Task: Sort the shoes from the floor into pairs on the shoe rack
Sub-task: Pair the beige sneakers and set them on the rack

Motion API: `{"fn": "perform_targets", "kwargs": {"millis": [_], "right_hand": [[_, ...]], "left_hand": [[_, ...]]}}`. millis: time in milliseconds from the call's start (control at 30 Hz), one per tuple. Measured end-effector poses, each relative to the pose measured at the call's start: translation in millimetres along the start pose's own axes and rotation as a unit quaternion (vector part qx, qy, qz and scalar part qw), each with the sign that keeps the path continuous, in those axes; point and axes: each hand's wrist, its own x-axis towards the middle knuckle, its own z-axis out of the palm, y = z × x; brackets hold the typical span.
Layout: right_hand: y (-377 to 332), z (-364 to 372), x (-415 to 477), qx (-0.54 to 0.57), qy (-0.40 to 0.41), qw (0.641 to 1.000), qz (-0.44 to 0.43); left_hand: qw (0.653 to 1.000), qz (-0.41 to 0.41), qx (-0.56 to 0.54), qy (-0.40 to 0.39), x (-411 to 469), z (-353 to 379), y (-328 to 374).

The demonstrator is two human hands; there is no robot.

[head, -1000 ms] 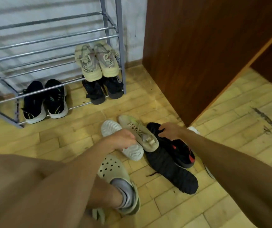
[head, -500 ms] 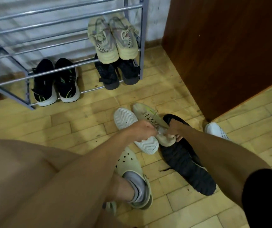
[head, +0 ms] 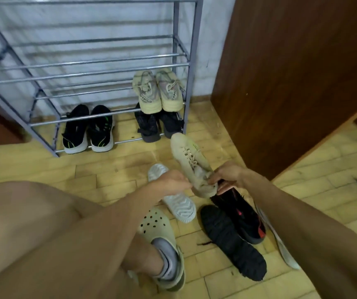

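A beige sneaker (head: pixel 189 157) is lifted off the floor, toe pointing toward the grey metal shoe rack (head: pixel 91 66). My left hand (head: pixel 171 180) and my right hand (head: pixel 227 175) both grip its heel collar. Under it lies a white shoe (head: pixel 177 203), sole up. Two black shoes sit to the right: one upright with red marks (head: pixel 244 216), one sole up (head: pixel 233 242). On the rack are a beige pair (head: pixel 158 91), a dark pair (head: pixel 158 124) below it and a black pair with green marks (head: pixel 89 128).
A brown wooden cabinet (head: pixel 281 72) stands right of the rack. My foot in a pale clog (head: pixel 162 238) and grey sock rests on the yellow wooden floor. Another white shoe (head: pixel 281 242) peeks out under my right forearm. The rack's upper bars hold nothing.
My hands closed on the beige sneaker's heel and raised it from the floor; its toe now points at the rack. The view tilted up toward the rack.
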Motion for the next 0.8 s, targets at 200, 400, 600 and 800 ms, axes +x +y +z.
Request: {"fn": "perform_targets", "kwargs": {"millis": [200, 400, 600, 800], "right_hand": [[-68, 6, -79, -0.007, -0.008, 0.982, -0.189], [-152, 39, -150, -0.027, 0.000, 0.942, -0.334], [-235, 111, -219, -0.054, -0.012, 0.911, -0.408], [-294, 214, -265, -0.095, -0.039, 0.901, -0.421]], "left_hand": [[0.975, -0.003, -0.184, 0.120, -52, -49, 35], [0.921, 0.088, -0.245, 0.290, -128, -118, 47], [0.873, 0.131, -0.270, 0.384, -224, -198, 26], [0.834, 0.138, -0.300, 0.442, -301, -246, -43]]}}
